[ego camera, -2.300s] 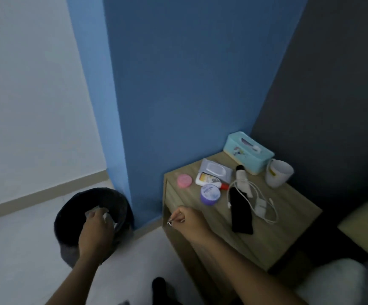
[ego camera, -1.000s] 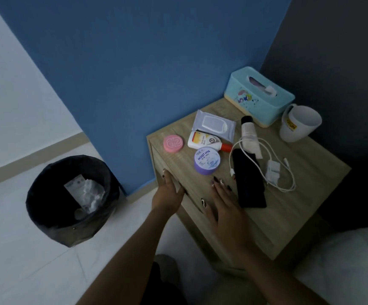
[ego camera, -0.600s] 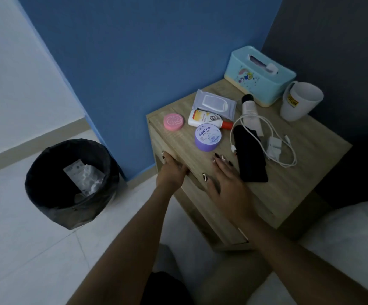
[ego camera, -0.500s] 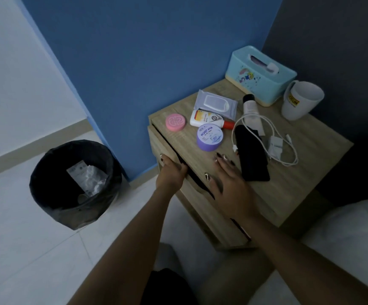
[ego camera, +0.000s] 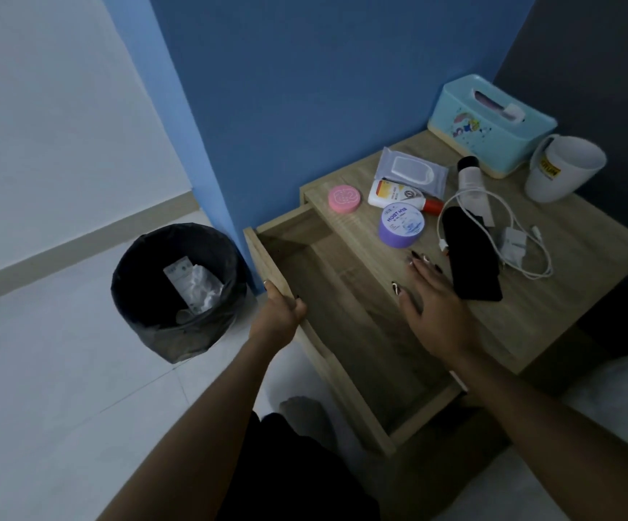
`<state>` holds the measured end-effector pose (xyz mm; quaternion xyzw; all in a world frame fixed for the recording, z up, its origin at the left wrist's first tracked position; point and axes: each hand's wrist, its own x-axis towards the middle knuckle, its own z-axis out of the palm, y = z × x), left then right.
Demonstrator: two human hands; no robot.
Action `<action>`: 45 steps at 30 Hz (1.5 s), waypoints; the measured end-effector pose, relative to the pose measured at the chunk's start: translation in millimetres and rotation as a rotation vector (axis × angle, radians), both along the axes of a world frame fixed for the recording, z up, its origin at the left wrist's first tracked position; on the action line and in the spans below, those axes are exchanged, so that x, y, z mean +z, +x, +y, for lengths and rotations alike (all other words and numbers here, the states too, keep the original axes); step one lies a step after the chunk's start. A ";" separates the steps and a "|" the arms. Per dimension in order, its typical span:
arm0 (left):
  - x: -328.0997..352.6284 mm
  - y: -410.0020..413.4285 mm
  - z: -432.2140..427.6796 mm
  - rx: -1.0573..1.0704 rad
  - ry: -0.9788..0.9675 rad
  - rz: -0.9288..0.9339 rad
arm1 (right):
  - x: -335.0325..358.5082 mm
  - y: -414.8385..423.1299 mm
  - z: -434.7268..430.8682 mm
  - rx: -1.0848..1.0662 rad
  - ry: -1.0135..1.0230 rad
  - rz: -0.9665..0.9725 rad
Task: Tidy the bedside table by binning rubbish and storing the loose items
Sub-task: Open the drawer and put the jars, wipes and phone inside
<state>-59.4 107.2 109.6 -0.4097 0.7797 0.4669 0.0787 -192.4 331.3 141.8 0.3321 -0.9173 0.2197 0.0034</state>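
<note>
- One bedside surface [ego camera: 553,295] is seen against the blue wall, with its drawer [ego camera: 346,317] pulled wide open.
- A black bin [ego camera: 177,291] is placed on the floor to the left, with crumpled rubbish [ego camera: 196,285] inside.
- The left hand [ego camera: 280,319] is closed in a grip on the drawer's front edge.
- The right hand [ego camera: 432,302] is laid flat and open on the surface, beside a black phone [ego camera: 470,253].
- A white cable [ego camera: 519,235], purple jar [ego camera: 402,225] and pink tin [ego camera: 344,198] are left on top.
</note>
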 end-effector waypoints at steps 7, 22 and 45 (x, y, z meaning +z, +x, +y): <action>1.1 34.7 -13.9 -0.006 -0.004 0.008 | -3.8 0.9 -0.7 0.004 -0.016 0.016; -6.1 50.7 -30.3 -0.071 -0.008 0.075 | -3.1 4.3 3.3 -0.022 0.026 -0.043; 6.4 -31.4 -53.4 0.454 -0.397 0.330 | 34.6 -58.6 -86.4 -0.246 -0.073 0.039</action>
